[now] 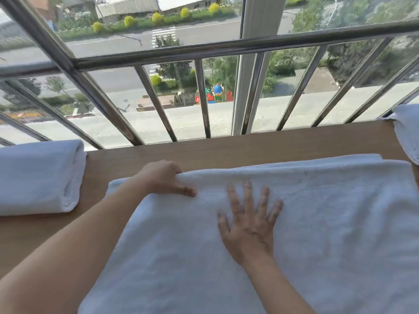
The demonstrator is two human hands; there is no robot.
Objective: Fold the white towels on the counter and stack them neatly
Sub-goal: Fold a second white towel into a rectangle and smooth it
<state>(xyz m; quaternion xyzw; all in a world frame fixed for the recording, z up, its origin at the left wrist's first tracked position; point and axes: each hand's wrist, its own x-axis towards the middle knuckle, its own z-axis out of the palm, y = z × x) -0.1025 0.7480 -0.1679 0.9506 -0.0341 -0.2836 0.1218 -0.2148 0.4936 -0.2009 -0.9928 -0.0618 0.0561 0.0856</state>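
Head view: wood counter [204,150] runs L–R under a window [257,23] w/ steel railing [226,49]. One big towel [328,234], white, lies spread over centre + R of counter, its near part running off bottom of frame. Far edge looks doubled, a 2nd layer showing along the top toward R. At the L part of that edge, left hand [164,177]: fingers curled over the edge and hidden behind it, thumb lying on top of the cloth, so clamped on the edge. Just R of it, right hand [249,225] lies palm down on the big towel, fingers straight + fanned apart, thumb out to L, gripping nothing. Hands near each other, not touching. A folded towel [38,177] sits on counter far L, rounded fold facing R, bare wood between it and the big towel. At R frame edge a third towel [408,132], partly cut off, near the big towel's far-R corner; touching or not, can't tell. Thru the glass: road [192,35], shrubs [129,21], coloured play equipment [217,90] below.
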